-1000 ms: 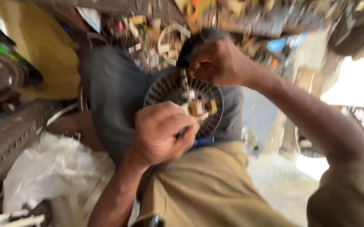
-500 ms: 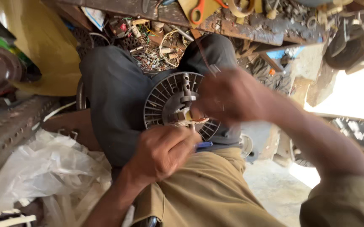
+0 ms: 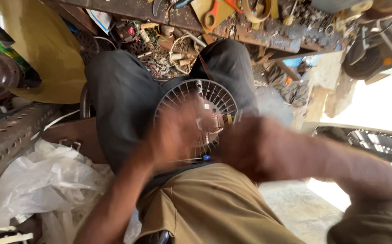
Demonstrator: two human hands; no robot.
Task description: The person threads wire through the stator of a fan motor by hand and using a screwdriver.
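Round grey ribbed metal fan housing (image 3: 196,106) sits on lap, mid-job, centre parts exposed. Left hand (image 3: 178,135) and right hand (image 3: 250,147) over it, both blurred; fingers' grip impossible to tell.

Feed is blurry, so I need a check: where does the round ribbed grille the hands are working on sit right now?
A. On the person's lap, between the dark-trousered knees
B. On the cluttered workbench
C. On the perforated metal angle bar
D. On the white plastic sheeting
A: the round ribbed grille rests on the lap between the dark-trousered knees, with both blurred hands at it.
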